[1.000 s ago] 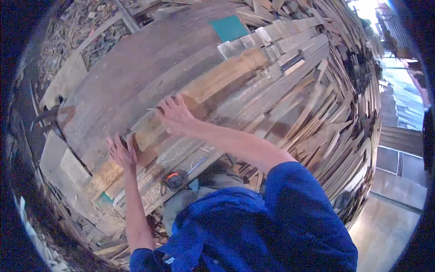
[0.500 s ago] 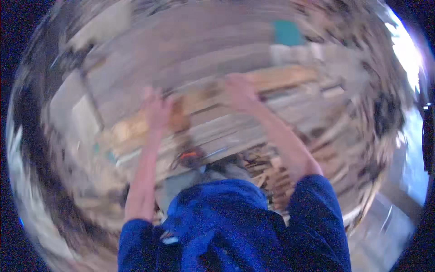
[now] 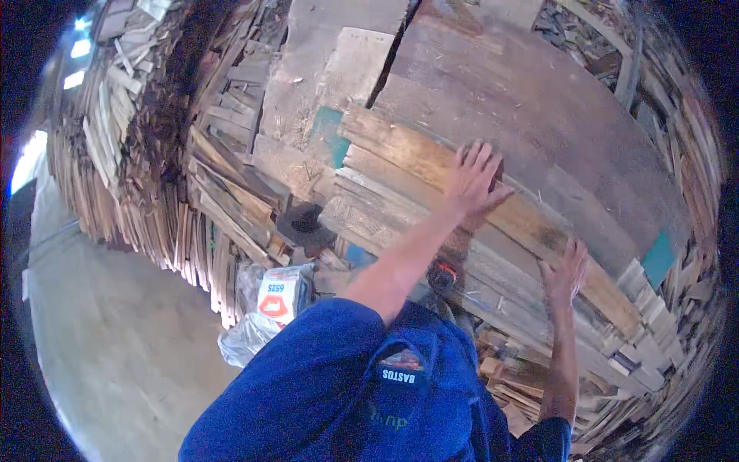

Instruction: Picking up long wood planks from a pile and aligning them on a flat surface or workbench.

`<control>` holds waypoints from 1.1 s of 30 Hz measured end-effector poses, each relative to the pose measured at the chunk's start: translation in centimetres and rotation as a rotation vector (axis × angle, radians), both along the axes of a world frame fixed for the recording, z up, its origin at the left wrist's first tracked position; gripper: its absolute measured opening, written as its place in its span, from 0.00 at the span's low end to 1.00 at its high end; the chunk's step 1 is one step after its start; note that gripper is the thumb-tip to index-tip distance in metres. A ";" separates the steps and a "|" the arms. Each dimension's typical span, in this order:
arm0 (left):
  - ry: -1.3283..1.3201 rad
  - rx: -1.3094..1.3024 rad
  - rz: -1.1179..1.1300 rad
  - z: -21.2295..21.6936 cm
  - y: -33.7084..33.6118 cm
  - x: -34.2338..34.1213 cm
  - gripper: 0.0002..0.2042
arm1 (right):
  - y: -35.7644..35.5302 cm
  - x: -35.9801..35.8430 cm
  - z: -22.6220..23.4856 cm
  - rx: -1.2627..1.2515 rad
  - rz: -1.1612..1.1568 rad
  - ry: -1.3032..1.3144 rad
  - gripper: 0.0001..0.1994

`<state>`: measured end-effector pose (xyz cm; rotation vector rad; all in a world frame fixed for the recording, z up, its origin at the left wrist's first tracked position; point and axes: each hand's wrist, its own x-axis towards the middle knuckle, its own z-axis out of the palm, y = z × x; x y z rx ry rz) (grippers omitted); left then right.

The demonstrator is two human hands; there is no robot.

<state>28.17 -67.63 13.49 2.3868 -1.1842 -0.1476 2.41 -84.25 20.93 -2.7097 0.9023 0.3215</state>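
A long yellowish-brown wooden board (image 3: 400, 146) lies slantwise across the worktable (image 3: 531, 123). My left hand (image 3: 476, 181) rests on it near its middle, fingers spread toward the far edge and thumb apart. Farther right along the same board, my right hand (image 3: 567, 271) lies over it with fingers stretched and thumb out to the side. Something dark brown shows partly from under my left hand; its kind cannot be made out. Greyish planks (image 3: 389, 192) lie on the near side of the board. A black round item with an orange part (image 3: 441, 276) sits close to my body.
Green patches (image 3: 329, 137) show by the board's left end and at the table's right (image 3: 659, 258). Stacked wood strips (image 3: 146, 192) line the left side. A dark ring-shaped thing (image 3: 304, 223) and a white package (image 3: 281, 292) are at near left. Wood scraps (image 3: 512, 377) lie below the planks.
The view has swung round, so the board now slopes down to the right. The earlier frame is badly blurred; both hands were over the board there too.
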 end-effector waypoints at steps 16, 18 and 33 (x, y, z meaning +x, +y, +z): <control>-0.078 0.189 -0.071 -1.3 -3.0 0.4 0.35 | -2.7 2.0 -8.7 -0.265 -0.282 -0.314 0.27; -0.143 0.168 -0.091 -1.8 -3.0 0.3 0.35 | -3.0 2.0 -7.7 -0.216 -0.336 -0.318 0.26; -0.275 0.160 -0.057 -3.4 -2.0 0.6 0.31 | -2.7 1.9 -8.6 -0.222 -0.407 -0.611 0.21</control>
